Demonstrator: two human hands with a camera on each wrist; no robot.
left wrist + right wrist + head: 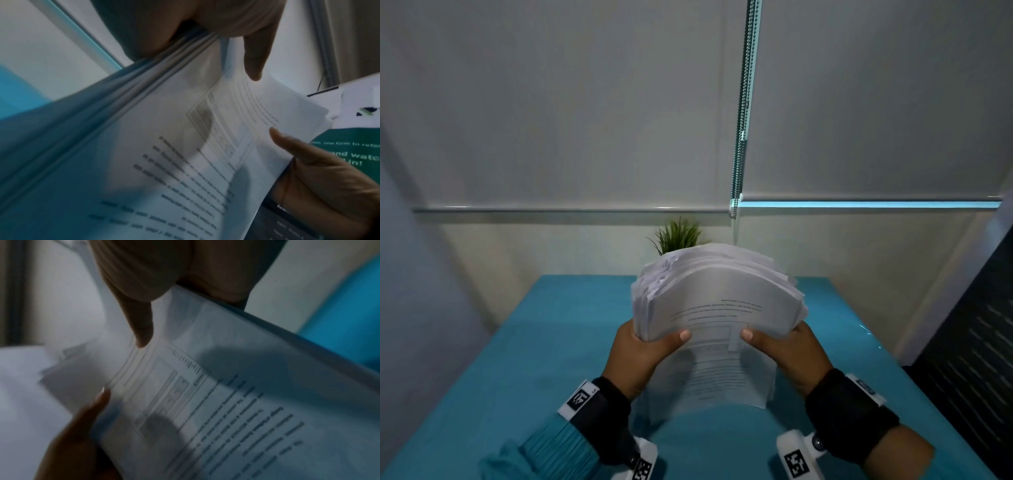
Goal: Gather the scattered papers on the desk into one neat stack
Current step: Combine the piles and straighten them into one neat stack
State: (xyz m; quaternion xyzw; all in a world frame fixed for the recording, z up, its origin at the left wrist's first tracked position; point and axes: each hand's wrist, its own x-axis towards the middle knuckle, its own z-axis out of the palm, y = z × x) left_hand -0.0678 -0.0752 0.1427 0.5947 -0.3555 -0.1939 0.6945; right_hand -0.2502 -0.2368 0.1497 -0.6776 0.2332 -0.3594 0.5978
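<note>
Papers gathered, held upright over the counter

Your left hand pinches the stack of papers at its left edge, thumb on the front sheet; your right hand pinches the right edge likewise. The stack stands on end, long axis vertical, top edges fanned and uneven. Gathering looks done; squaring and laying it down remain.

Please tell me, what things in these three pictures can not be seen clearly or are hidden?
- Printed text on the stack of papers: too small in the head view, blurred in both wrist views.
- Fingers of the left hand and right hand: behind the stack; only thumbs show in front.
- Plant: its pot is hidden by the stack, head view.
- Whether the stack's bottom edge touches the desk: unclear.
</note>
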